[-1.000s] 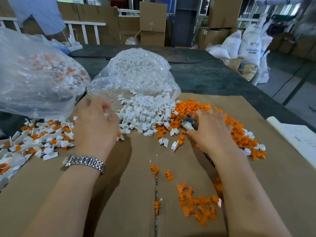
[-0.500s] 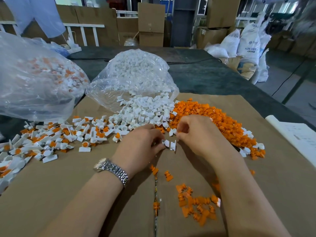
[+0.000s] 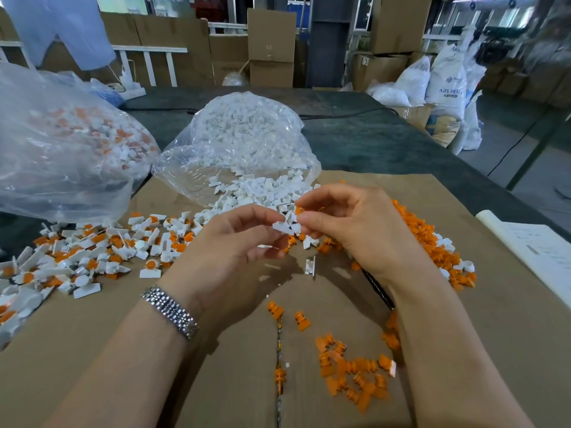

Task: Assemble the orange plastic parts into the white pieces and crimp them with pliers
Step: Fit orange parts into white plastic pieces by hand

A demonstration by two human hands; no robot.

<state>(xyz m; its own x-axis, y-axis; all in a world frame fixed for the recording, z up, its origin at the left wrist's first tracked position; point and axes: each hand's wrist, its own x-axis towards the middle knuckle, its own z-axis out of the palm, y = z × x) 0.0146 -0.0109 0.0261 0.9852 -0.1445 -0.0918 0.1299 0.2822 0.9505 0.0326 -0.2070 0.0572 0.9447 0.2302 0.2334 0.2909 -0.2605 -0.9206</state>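
My left hand [image 3: 234, 251] pinches a white piece [image 3: 282, 227] just above the cardboard sheet [image 3: 92, 335]. My right hand [image 3: 355, 230] pinches a small orange part [image 3: 298, 210] right beside that white piece. A pile of white pieces [image 3: 259, 193] spills from a clear bag [image 3: 241, 140] behind my hands. An orange pile [image 3: 432, 242] lies to the right, partly hidden by my right hand. The black handle of the pliers [image 3: 378, 288] shows under my right wrist. Assembled white-and-orange pieces [image 3: 102, 251] lie at the left.
A large clear bag [image 3: 61, 143] of assembled pieces stands at the far left. Loose orange parts [image 3: 352, 372] lie near the front. A single white piece [image 3: 310, 265] lies below my hands. A white paper sheet [image 3: 537, 251] lies at the right edge. Boxes and sacks stand beyond the table.
My left hand came in from the left and picked up a white piece. My right hand left the orange pile with an orange part. Both hands rose and met above the cardboard.
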